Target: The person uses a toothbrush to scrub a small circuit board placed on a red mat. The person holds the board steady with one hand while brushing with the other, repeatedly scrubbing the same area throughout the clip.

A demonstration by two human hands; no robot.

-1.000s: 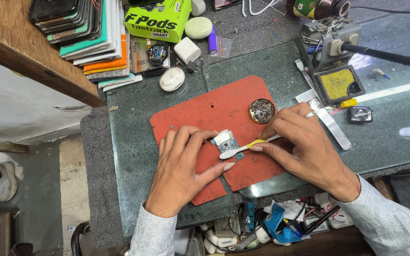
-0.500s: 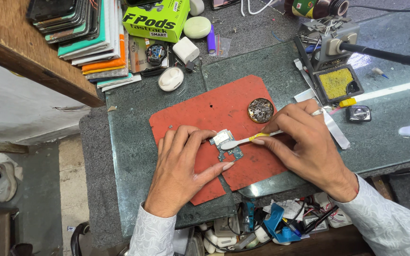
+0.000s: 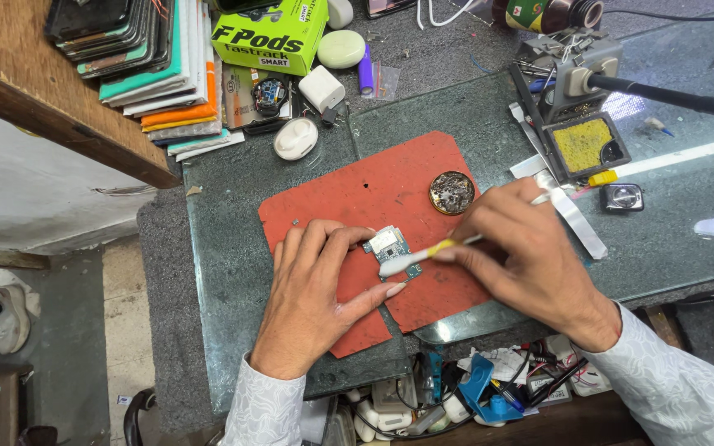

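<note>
A small electronics repair workshop. The surface (image 3: 241, 248) is glass over dark stone, with a worn red work mat (image 3: 373, 186) at its middle and a small circuit board (image 3: 390, 245) lying on it. At the far right stands a soldering iron holder (image 3: 572, 78) with a yellow cleaning sponge (image 3: 582, 144); a round tin of metal bits (image 3: 451, 192) sits near. Stacked phone cases (image 3: 150, 74) lie far left beside a charger plug (image 3: 321, 87) and earbud cases (image 3: 295, 139). A near tray of tools and spare parts (image 3: 473, 388) sits below the edge.
</note>
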